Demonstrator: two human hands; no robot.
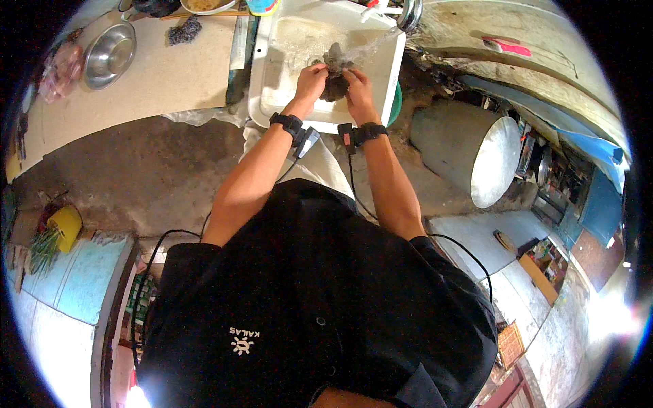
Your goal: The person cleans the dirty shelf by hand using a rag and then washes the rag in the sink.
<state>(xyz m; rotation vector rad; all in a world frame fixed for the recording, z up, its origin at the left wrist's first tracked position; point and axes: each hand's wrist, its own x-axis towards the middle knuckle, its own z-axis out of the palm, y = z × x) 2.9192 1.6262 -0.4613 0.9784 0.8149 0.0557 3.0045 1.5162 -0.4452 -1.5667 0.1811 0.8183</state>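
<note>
Both hands are over a white sink point(256, 84), gripping a dark, ragged, wet item point(335, 87) between them. I cannot tell whether it is cloth or something edible. My left hand point(310, 86) pinches its left side with thumb and fingers. On the opposite side, my right hand point(361, 94) holds the right edge in the same way. A stream of running water point(365, 50) slants down onto the item from the upper right, near a metal faucet point(409, 16). Shallow, rippling water lies in the basin. Its lower part is partly hidden by my hands.
Left of the sink, a counter point(178, 76) bears a steel bowl point(110, 55), a plastic bag point(61, 71) and a dark scouring pad point(183, 31). A green basin point(395, 106) shows beside the sink. On the right stands a large metal cylinder point(459, 148).
</note>
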